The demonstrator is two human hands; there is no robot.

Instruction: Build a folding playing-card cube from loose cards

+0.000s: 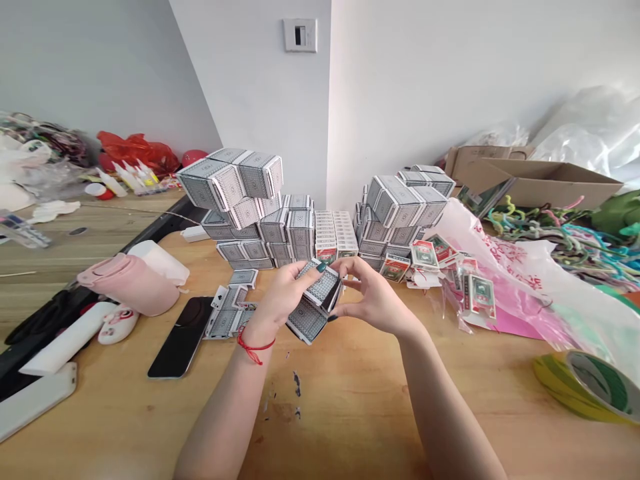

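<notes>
Between my two hands is a block of folded playing cards (306,321) with grey patterned backs, held above the table. My left hand (286,291) grips it from the left, thumb on the upper face. From the right, my right hand (369,297) pinches the block's edge between thumb and fingers; a dark gap shows there. Folded card pieces (229,312) lie left of my left wrist. Behind stand stacked card cubes on the left (231,180) and on the right (400,203), with a column of card boxes (326,240) between them.
A black phone (181,339), a pink cup (131,283) and a white mouse (118,325) lie at left. Opened card boxes (479,297) rest on plastic wrap at right. Yellow tape (560,387) sits near the right edge, a cardboard box (545,183) behind.
</notes>
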